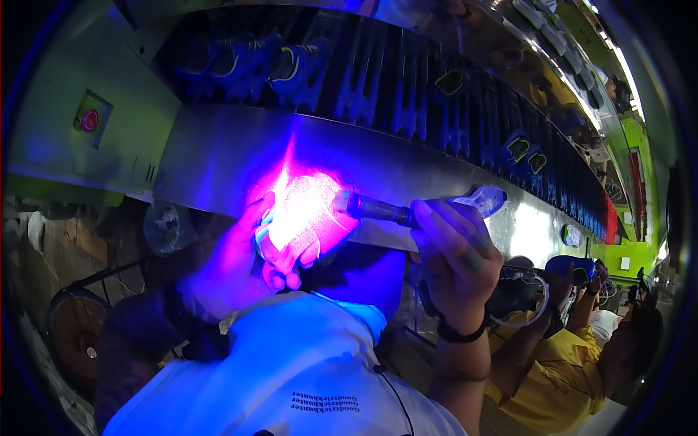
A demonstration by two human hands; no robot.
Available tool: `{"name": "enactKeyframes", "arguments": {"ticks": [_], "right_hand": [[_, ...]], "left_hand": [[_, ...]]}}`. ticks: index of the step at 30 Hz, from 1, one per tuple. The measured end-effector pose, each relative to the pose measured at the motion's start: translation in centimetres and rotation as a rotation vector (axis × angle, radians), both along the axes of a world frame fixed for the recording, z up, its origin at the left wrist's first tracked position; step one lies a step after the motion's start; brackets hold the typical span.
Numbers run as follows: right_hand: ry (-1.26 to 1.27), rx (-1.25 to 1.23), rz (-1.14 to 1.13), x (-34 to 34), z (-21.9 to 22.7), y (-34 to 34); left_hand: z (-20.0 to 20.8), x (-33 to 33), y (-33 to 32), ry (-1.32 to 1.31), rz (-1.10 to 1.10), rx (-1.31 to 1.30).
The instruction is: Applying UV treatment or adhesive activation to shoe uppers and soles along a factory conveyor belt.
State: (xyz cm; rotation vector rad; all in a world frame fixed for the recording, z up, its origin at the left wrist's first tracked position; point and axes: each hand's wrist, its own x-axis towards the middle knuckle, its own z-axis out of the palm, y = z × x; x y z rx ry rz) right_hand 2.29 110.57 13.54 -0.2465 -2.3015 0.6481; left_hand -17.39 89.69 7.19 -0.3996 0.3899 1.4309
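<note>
My left hand [236,265] is closed around a shoe [331,221], which is lit so strongly in white and magenta that much of its surface is washed out. Fingers curl under the shoe's near side. In my right hand [462,258] is a dark, slim-handled tool [382,211], pinched between thumb and fingers. Its wider head touches or nearly touches the shoe's right side; glare hides the exact contact, and I cannot tell whether it is a brush.
Beyond my hands runs a metal ledge [218,145], with a dark slatted rack of shoes [291,65] behind it. A pale sole-shaped piece [483,200] lies to the right. A green panel with a red button [89,120] stands left. A person in yellow [560,367] works at right.
</note>
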Motion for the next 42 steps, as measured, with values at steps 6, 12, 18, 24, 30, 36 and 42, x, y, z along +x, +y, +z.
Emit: {"name": "enactKeyframes", "arguments": {"ticks": [6, 12, 18, 24, 30, 36, 42], "right_hand": [[-0.015, 0.055, -0.010, -0.1, 0.4, 0.0], [-0.015, 0.025, 0.013, 0.4, -0.5, -0.1], [-0.007, -0.029, 0.000, 0.6, -1.4, -0.3], [0.014, -0.080, -0.019, 0.9, -3.5, -0.4], [0.032, -0.136, -0.013, 1.3, -5.7, -1.0], [0.098, -0.353, -0.025, 1.2, -8.2, -1.9], [0.137, -0.545, -0.126, 1.4, -12.2, -3.1]], "left_hand": [[1.6, 0.2, 0.7, 0.060, -0.045, -0.075], [2.4, 1.1, 0.4, 0.012, -0.007, -0.211], [2.0, 1.1, -0.4, -0.169, -0.042, -0.194], [0.8, 1.5, -1.2, -0.262, 0.012, -0.115], [-1.0, 1.7, -1.8, -0.379, -0.047, -0.078], [-1.6, 1.7, -1.4, -0.345, -0.106, -0.040], [-0.8, 0.7, 0.9, -0.260, -0.108, -0.061]]}}
